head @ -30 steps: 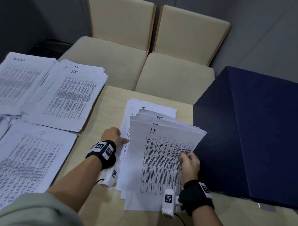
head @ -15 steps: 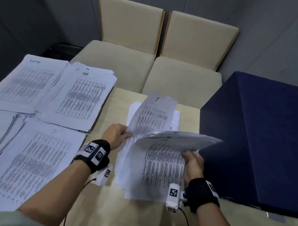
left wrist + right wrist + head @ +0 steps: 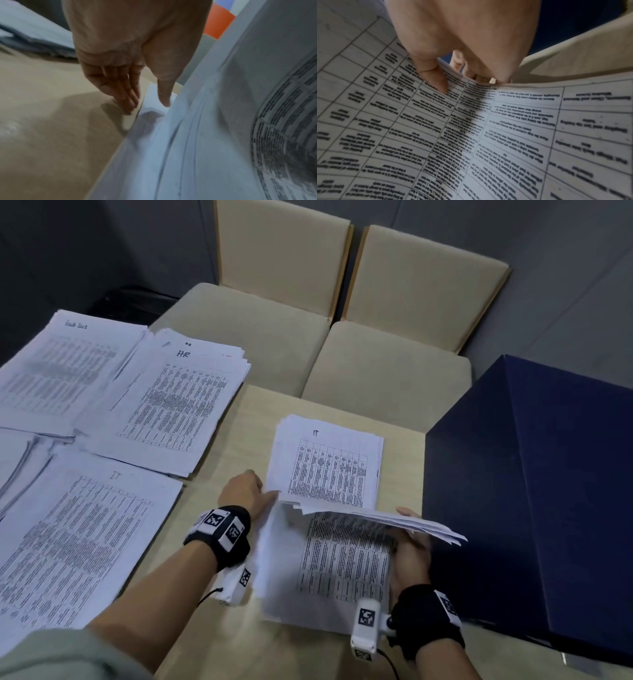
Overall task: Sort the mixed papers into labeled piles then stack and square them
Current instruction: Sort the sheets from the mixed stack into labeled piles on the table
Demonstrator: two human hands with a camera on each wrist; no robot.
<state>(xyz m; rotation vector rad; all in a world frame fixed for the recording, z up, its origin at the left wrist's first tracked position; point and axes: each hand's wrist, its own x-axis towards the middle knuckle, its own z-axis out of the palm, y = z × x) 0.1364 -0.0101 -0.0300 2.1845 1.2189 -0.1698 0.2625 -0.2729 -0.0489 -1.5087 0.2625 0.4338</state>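
Observation:
White printed sheets marked IT lie in a loose stack (image 3: pixel 325 467) on the table's middle. My right hand (image 3: pixel 409 546) pinches a sheaf of these papers (image 3: pixel 394 520) at its right edge, thumb (image 3: pixel 435 79) on the printed face and fingers behind, and holds it bent up over the lower sheets (image 3: pixel 342 563). My left hand (image 3: pixel 245 491) stands at the stack's left edge, with straight fingers (image 3: pixel 123 97) pointing down at the table and the thumb (image 3: pixel 164 97) on the top paper's edge.
Sorted piles lie to the left: a Task list pile (image 3: pixel 61 371), an HR pile (image 3: pixel 178 405) and an IT pile (image 3: pixel 75 542). A big dark blue box (image 3: pixel 531 491) stands close on the right. Two beige chairs (image 3: pixel 387 378) stand beyond the wooden table (image 3: pixel 222 638).
My right hand has raised the sheaf off the stack and bent it over. A sheet that stood lifted by my left hand now lies flat on the far part of the stack.

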